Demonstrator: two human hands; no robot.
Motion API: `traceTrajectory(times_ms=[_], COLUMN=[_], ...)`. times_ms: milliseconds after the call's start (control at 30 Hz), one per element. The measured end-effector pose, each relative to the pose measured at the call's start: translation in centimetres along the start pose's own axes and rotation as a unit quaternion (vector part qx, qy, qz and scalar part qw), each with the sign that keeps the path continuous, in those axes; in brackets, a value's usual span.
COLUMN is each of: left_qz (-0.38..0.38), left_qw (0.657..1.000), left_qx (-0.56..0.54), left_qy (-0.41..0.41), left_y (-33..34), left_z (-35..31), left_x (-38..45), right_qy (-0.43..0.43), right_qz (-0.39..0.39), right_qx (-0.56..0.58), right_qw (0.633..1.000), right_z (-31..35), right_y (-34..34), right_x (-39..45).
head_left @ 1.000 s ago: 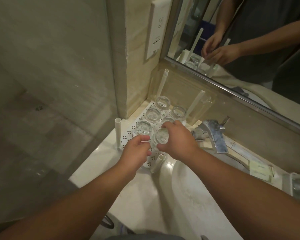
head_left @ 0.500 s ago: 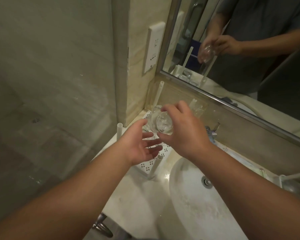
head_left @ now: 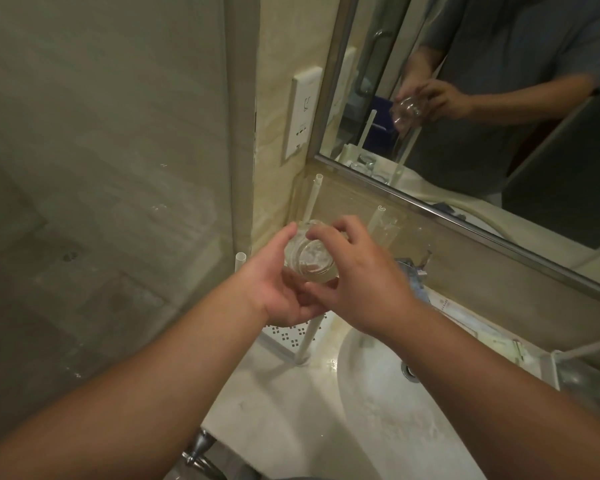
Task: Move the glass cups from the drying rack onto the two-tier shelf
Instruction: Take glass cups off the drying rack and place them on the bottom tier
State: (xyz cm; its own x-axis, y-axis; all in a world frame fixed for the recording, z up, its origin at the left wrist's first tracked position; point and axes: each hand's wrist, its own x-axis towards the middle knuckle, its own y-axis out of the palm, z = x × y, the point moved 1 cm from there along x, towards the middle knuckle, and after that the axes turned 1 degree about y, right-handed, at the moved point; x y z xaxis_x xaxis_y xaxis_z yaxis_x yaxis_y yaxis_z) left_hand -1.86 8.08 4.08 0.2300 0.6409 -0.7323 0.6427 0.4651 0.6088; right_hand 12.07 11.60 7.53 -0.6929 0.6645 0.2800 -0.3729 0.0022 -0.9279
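Right now you are holding one clear glass cup (head_left: 309, 252) in the air between both hands, above the white perforated drying rack (head_left: 291, 336) at the back corner of the desk (head_left: 267, 403). Going left to right: a glass shower panel (head_left: 101, 202) fills the left side. Your left hand (head_left: 278, 282) comes next, palm turned inward, fingers curled under and around the cup's left side. The cup sits between the hands, tipped so that one round end faces you. Your right hand (head_left: 357, 275) grips it from the right, fingertips over the top edge and thumb below. Past that hand lie the chrome tap (head_left: 411, 271) and the white basin (head_left: 395, 410), with the mirror (head_left: 499, 116) above.

What could go wrong, as a judgement: the cup may be wet and slick, so loosening one hand before the other has a firm hold could let it drop onto the rack or the hard basin. The rack's upright white posts (head_left: 307, 336) stand close below, and a low swing could knock them. The two-tier shelf is not clearly in view.
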Motion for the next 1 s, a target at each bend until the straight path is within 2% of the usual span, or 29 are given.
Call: traceTrajectory(times_ms=[133, 300, 400, 600, 733, 1000], left_qz=[-0.001, -0.06, -0.062, -0.066, -0.056, -0.02], left_qw=[1.0, 0.983, 0.974, 0.957, 0.938, 0.928], left_qx=[0.0, 0.056, 0.065, 0.075, 0.124, 0.143], left_qy=[0.026, 0.163, 0.209, 0.271, 0.318, 0.344], left_y=[0.0, 0.5, 1.2, 2.3, 3.1, 6.0], left_z=[-0.2, -0.4, -0.3, 0.1, 0.8, 3.8], left_x=[-0.2, -0.9, -1.6, -2.0, -2.0, -1.5], right_qy=[0.06, 0.148, 0.181, 0.212, 0.237, 0.253], right_qz=[-0.001, 0.007, 0.027, 0.048, 0.043, -0.024], right_qx=[0.127, 0.207, 0.244, 0.226, 0.244, 0.295], right_qw=[0.99, 0.967, 0.952, 0.95, 0.939, 0.921], right_z=[0.1, 0.0, -0.2, -0.5, -1.1, -2.9], right_y=[0.0, 0.1, 0.1, 0.1, 0.2, -0.7], right_x=[-0.4, -0.1, 0.1, -0.2, -1.2, -4.2])
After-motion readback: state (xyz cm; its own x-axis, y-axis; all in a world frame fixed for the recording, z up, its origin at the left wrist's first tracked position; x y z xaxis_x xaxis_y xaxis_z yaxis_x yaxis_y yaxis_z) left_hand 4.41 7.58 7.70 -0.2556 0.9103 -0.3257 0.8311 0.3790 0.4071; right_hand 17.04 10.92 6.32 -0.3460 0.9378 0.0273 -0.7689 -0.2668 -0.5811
